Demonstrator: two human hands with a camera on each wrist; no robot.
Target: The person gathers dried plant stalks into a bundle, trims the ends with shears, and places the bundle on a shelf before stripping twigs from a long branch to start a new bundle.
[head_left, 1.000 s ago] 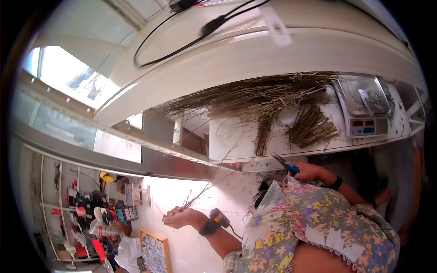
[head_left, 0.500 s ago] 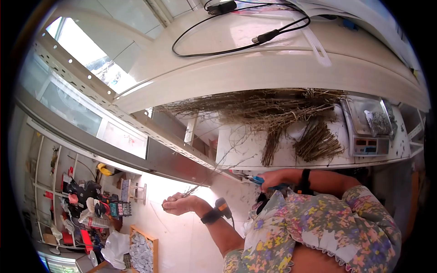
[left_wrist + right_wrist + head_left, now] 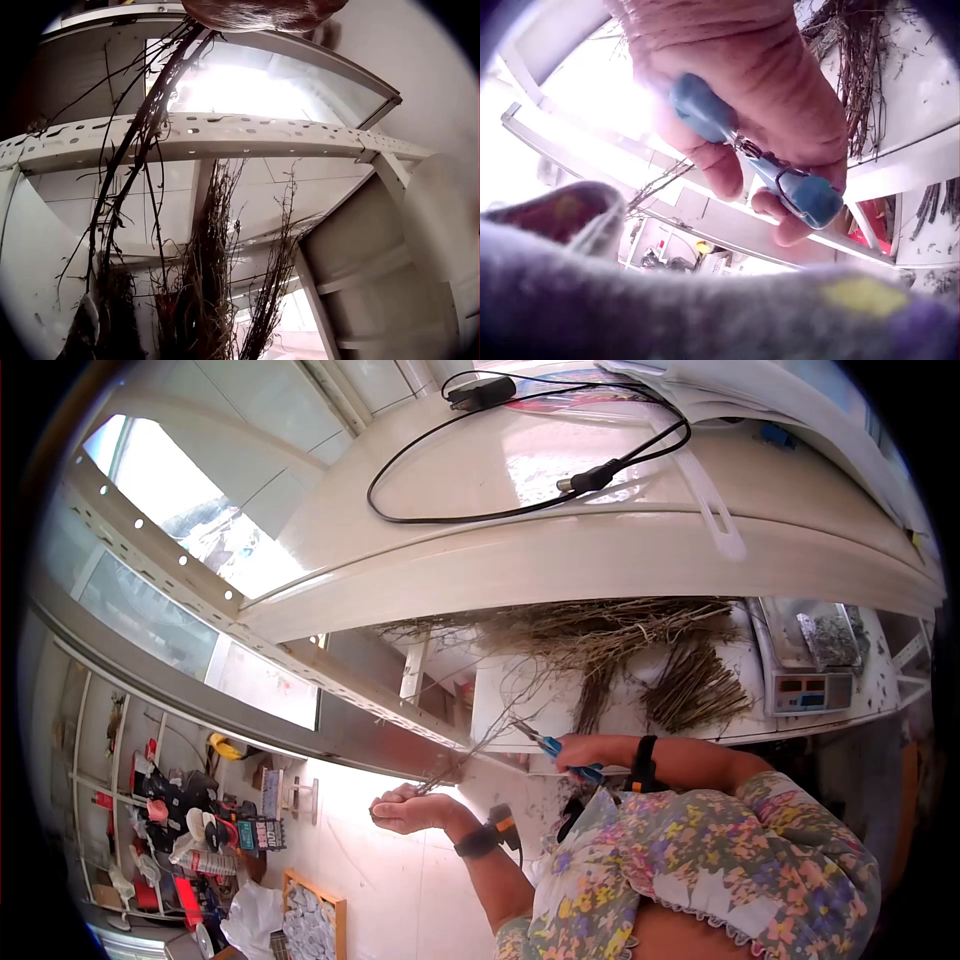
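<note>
My left hand (image 3: 412, 810) grips a few thin dried stems (image 3: 470, 753), whose branching ends reach up and right toward the shelf edge. In the left wrist view the stems (image 3: 142, 127) hang from the fingers (image 3: 262, 11), dark and twiggy. My right hand (image 3: 585, 752) holds pruning shears (image 3: 548, 743) with blue handles, blades pointing left at the upper part of the stems. Seen from the right wrist, the shears' handles (image 3: 802, 196) lie across the palm, with a spring between them; their blades are hidden behind the hand.
A large heap of dried stems (image 3: 600, 630) lies on the white shelf (image 3: 500, 705), with a cut bundle (image 3: 700, 690) in front. A digital scale (image 3: 810, 695) bearing a clear bag stands to the right. Above, a black cable (image 3: 440, 520) lies on the upper shelf. Cluttered goods (image 3: 200, 810) stand lower left.
My right hand has moved left with the shears, from beside the cut bundle to the stems' upper part. My left hand keeps hold of the stems. The head view has shifted.
</note>
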